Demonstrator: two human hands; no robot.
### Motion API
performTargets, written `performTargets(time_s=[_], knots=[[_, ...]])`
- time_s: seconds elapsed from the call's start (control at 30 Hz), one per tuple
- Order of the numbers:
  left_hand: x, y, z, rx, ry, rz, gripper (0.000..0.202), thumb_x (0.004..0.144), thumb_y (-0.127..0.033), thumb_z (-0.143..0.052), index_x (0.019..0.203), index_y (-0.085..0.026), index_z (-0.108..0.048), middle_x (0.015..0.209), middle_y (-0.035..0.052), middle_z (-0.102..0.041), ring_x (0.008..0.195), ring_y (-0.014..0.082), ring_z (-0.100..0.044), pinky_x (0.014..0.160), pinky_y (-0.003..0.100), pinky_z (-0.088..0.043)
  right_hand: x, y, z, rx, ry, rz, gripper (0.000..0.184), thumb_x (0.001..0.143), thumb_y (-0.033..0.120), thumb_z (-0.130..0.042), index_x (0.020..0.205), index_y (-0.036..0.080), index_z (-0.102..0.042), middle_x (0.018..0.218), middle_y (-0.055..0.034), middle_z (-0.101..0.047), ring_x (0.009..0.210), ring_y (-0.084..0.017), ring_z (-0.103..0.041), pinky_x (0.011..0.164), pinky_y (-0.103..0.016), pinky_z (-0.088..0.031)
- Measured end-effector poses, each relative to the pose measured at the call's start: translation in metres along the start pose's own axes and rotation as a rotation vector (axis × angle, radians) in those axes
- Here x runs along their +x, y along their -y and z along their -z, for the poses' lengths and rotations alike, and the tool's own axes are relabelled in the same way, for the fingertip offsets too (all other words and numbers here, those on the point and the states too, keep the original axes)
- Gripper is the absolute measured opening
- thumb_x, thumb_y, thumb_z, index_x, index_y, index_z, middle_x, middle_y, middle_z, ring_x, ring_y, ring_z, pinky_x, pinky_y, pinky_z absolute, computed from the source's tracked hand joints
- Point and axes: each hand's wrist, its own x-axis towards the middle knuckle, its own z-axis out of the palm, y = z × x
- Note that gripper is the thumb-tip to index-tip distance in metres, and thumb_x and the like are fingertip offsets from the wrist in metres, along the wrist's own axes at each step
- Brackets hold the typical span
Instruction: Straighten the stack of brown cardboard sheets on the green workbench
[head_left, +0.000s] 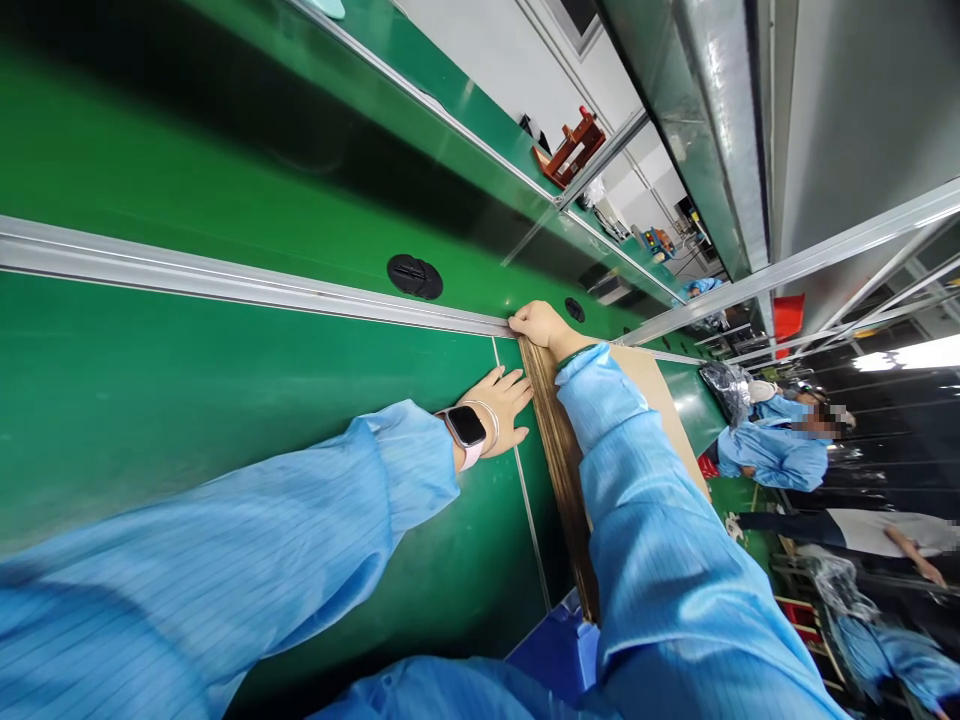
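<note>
A stack of flat brown cardboard sheets (564,465) lies on the green table (247,400), its layered edge turned toward my left side. My left hand (501,405) rests palm down on the table with its fingers spread, the fingertips at the stack's side. A watch with a pink strap and a thin bangle are on that wrist. At the far corner of the stack my right hand (541,325) is closed, fingers curled on the cardboard beside the metal rail. How many sheets it grips is hidden. My right sleeve covers much of the stack.
An aluminium rail (225,290) runs along the table's back, with a black round cap (415,276) beyond it. Below the stack stands a blue bin (555,650). A reddish-brown fixture (574,148) sits past the frame. People in blue smocks (780,440) are at the right.
</note>
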Motion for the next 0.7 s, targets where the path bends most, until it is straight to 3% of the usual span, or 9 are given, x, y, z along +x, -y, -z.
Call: performTargets(time_s=[0.17,0.27,0.37,0.47,0.57,0.7], knots=[[0.001,0.001,0.001,-0.009,0.000,0.004,0.072,0.099,-0.057,-0.037,0.156,-0.013,-0.031,0.163,0.0057,-0.024,0.153,0.0260,-0.013,0.127,0.051,-0.009,0.004,0.005,0.002,0.010,-0.080,0.028,0.054,0.097,0.032,-0.059,0.051,0.016,-0.034,0.052,0.0041,-0.025,0.053,-0.011,-0.023,0.059,-0.030,-0.021],[0.000,0.002,0.001,-0.016,-0.008,-0.003,0.071,0.099,-0.055,-0.038,0.156,-0.013,-0.031,0.163,0.0055,-0.025,0.152,0.0263,-0.013,0.127,0.051,-0.010,-0.008,0.005,0.012,0.025,-0.149,0.030,0.049,0.102,0.038,-0.056,0.059,0.014,-0.049,0.059,0.0013,-0.042,0.060,-0.013,-0.038,0.063,-0.027,-0.028],[-0.001,0.004,0.003,-0.024,-0.019,-0.018,0.070,0.100,-0.053,-0.038,0.155,-0.010,-0.032,0.163,0.0076,-0.025,0.152,0.0277,-0.014,0.126,0.052,-0.011,-0.049,-0.003,0.031,0.086,-0.304,0.024,0.035,0.100,0.038,-0.055,0.077,0.012,-0.061,0.079,-0.0029,-0.057,0.078,-0.016,-0.052,0.074,-0.025,-0.037],[-0.001,0.006,0.004,-0.032,-0.030,-0.037,0.071,0.100,-0.052,-0.038,0.155,-0.009,-0.032,0.162,0.0093,-0.026,0.151,0.0287,-0.015,0.126,0.052,-0.012,-0.126,-0.016,0.047,0.313,-0.578,-0.074,0.027,0.092,0.041,-0.064,0.094,0.013,-0.064,0.095,-0.0051,-0.061,0.091,-0.019,-0.057,0.084,-0.028,-0.045],[0.000,0.008,0.003,-0.031,-0.034,-0.046,0.070,0.099,-0.051,-0.038,0.154,-0.007,-0.033,0.162,0.0097,-0.027,0.151,0.0289,-0.016,0.125,0.052,-0.011,-0.231,-0.025,0.046,0.578,-0.940,-0.503,0.034,0.077,0.032,-0.074,0.106,0.017,-0.062,0.109,-0.0046,-0.061,0.106,-0.020,-0.057,0.092,-0.028,-0.048],[0.003,0.009,0.002,-0.021,-0.025,-0.028,0.071,0.098,-0.050,-0.038,0.154,-0.008,-0.032,0.162,0.0095,-0.028,0.151,0.0286,-0.016,0.124,0.051,-0.010,-0.369,-0.010,0.008,0.642,-1.271,-0.993,0.052,0.078,0.026,-0.066,0.125,0.019,-0.046,0.117,-0.0061,-0.054,0.108,-0.018,-0.057,0.082,-0.024,-0.050]])
